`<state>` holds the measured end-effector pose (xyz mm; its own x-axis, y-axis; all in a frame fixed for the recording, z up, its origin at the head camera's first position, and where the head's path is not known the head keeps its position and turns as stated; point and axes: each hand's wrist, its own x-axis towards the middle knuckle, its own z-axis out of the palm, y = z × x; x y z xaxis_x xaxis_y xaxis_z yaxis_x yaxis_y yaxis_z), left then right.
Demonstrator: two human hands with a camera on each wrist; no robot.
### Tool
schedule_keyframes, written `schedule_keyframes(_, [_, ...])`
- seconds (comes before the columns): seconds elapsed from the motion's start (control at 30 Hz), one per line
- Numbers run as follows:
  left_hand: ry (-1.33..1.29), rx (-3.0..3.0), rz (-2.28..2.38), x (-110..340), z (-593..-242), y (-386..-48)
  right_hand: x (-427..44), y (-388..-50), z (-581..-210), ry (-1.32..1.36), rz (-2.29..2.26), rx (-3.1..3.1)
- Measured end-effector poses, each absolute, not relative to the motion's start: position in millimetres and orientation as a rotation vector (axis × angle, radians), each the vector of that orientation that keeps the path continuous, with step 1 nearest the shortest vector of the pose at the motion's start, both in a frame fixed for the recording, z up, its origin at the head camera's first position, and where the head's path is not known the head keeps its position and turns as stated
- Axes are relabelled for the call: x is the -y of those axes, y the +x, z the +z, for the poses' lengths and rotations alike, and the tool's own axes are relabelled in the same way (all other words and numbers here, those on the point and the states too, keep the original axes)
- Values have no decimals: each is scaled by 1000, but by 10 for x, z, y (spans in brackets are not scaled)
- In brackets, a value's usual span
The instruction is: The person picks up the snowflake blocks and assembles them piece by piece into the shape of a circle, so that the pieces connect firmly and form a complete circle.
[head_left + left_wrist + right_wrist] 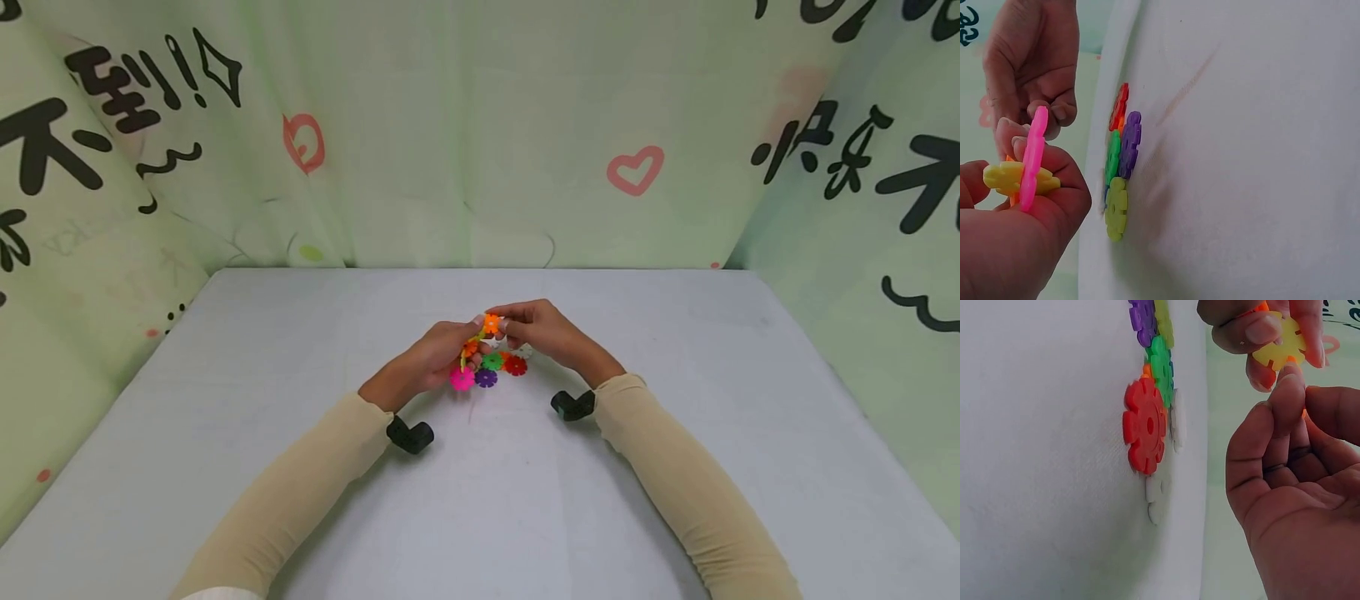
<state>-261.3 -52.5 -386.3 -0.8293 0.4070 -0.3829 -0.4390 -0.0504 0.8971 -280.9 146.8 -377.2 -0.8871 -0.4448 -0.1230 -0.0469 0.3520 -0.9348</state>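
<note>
My left hand [437,354] grips a small cluster of flower-shaped notched plastic discs. A pink disc [1034,159] crosses a yellow disc [1002,178] there, with an orange disc [470,348] beside them. My right hand [551,333] pinches another orange disc [492,323] at the top of the cluster. In the right wrist view, orange meets the edge of a yellow disc [1282,345] between the two hands; the fingers hide most of the orange disc. Below the hands lie a purple disc [486,378], a green disc [492,361] and a red disc [515,365].
A yellow-green disc [1117,209] and a white disc [1155,499] lie among the loose pieces on the white-covered table [510,500]. Dark wrist mounts [411,435] sit at both cuffs. A printed curtain [465,125] stands behind and along both sides.
</note>
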Motion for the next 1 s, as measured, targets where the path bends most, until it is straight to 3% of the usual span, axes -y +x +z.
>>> schedule_keyframes(0.57, [-11, -1653, 1952, 572, -3847, -2626, -1434, -2758, -3725, -526, -1554, -2270])
schedule_keyframes(1.0, [-217, -1639, 2034, 612, -3844, -2617, -1577, -2793, -3794, -387, -1338, -2485])
